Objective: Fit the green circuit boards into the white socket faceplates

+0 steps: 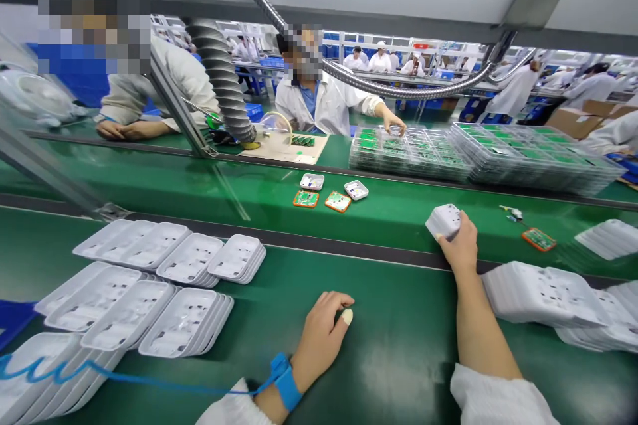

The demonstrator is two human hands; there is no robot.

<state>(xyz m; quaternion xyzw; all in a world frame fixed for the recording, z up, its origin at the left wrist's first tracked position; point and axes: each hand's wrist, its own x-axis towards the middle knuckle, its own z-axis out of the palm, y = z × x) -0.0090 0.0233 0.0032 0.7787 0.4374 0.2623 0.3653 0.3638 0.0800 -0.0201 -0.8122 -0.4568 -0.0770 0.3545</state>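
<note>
Clearly, right of the frame's centre, our right hand [462, 246] has its grip clamped on a short stack of rounded white plastic shells [441, 220]; at lower centre, our left hand [323, 329], grip loosely apart, is over the smooth green tabletop [399, 339], a bright blue band [287, 382] around its wrist.

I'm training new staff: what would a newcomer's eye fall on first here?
Likely the overlapping white covers spread across the near bench at left. Then the right hand, holding a small white stack by the green belt, and the vivid blue strap around the left wrist.
</note>
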